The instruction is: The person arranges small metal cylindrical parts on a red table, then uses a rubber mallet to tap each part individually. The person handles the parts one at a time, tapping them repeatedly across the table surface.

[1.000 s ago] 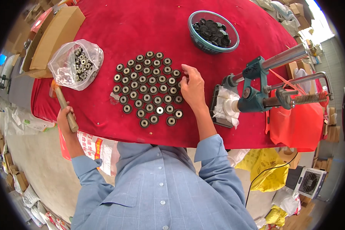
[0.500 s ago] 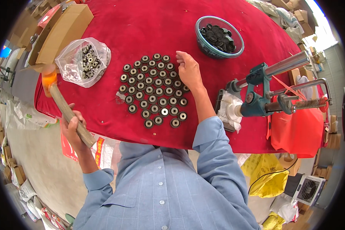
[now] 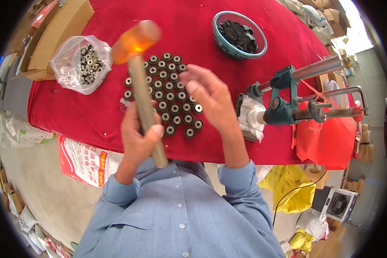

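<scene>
My left hand (image 3: 137, 131) is closed around the wooden handle of a mallet (image 3: 142, 92), whose translucent orange head is raised over the table's left-middle part. Below and behind the mallet, several black rings with metal centres, like small bearings (image 3: 175, 108), lie in a close group on the red cloth; the handle and my hands cover some of them. My right hand (image 3: 208, 94) is over the right side of this group, fingers apart and slightly blurred. I see nothing in it, and whether it touches a ring cannot be told.
A clear plastic bag of small metal parts (image 3: 89, 64) sits left beside a cardboard box (image 3: 58, 38). At the far right is a bowl (image 3: 217, 36) of black discs. A green hand press (image 3: 284, 92) with a steel column stands right, near a red bag (image 3: 327, 142).
The mallet has swung from the left edge toward the middle with my left hand. My right hand has come nearer and its fingers have spread. The whole view has shifted slightly.
</scene>
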A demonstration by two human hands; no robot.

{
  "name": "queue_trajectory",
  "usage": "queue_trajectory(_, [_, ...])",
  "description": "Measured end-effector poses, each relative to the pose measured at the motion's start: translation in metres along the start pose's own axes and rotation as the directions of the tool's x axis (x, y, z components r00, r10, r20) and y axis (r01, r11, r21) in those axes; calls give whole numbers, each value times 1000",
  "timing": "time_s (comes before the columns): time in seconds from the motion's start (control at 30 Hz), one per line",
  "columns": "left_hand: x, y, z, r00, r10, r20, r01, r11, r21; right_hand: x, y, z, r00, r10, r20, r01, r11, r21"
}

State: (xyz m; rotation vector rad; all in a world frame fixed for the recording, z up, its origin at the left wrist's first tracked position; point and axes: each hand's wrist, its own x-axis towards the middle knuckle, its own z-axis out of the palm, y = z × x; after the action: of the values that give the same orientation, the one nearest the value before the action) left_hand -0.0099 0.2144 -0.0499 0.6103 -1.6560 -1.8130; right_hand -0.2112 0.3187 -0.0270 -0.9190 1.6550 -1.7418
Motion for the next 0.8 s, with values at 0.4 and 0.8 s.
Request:
queue_trajectory(0.4, [-10, -62, 60, 532, 59, 845, -810, 328, 487, -106, -30, -46, 967, 68, -247, -65, 998, 22])
queue_trajectory(0.8, [8, -69, 44, 543, -64, 838, -818, 185, 544, -126, -9, -38, 948, 226, -225, -212, 973, 88])
